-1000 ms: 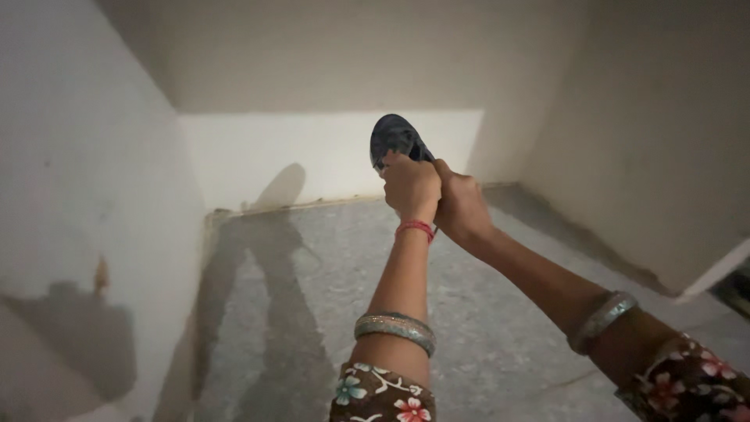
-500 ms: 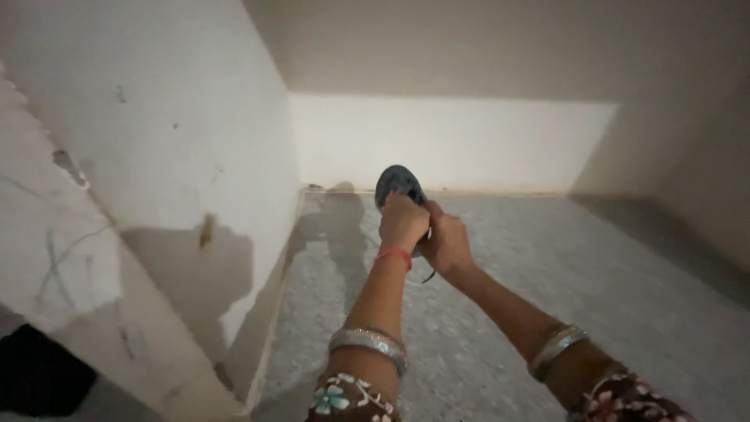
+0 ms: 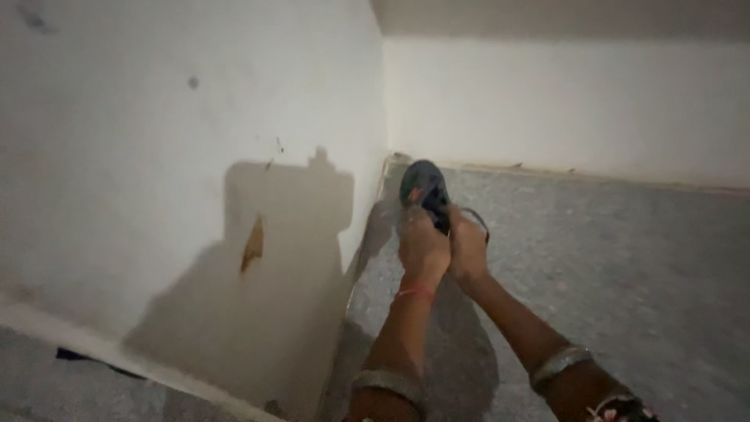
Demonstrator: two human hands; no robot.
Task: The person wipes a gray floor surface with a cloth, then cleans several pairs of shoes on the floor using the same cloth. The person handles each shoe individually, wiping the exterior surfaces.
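At the far left a white wall [image 3: 156, 117] fills most of the view, marked with a few dark specks and a brown chip [image 3: 252, 244] where the paint is gone. A broad shadow [image 3: 266, 266] lies across its lower part. Along the bottom left runs a pale ledge [image 3: 117, 352], with grey floor below it.

Right of the wall, near the corner, the left hand [image 3: 423, 248] is closed around the body of a dark power tool [image 3: 424, 187], fingers wrapped tight over the top. A red thread [image 3: 415, 293] circles that wrist, and a silver bangle [image 3: 387, 383] sits lower on the forearm. The tool points away from the person, its rounded dark-green head held just above the speckled grey floor [image 3: 625, 258], close to where the floor meets the wall. Whether it touches the floor cannot be told.

Touching the left hand, the right hand [image 3: 468, 252] also grips the tool from the side, fingers shut on it. A thin cord [image 3: 478, 219] loops beside this hand. Further right, the right forearm carries another silver bangle [image 3: 559, 362] and a flowered sleeve [image 3: 621, 410].

Beyond, a pale back wall [image 3: 562, 109] meets the floor.
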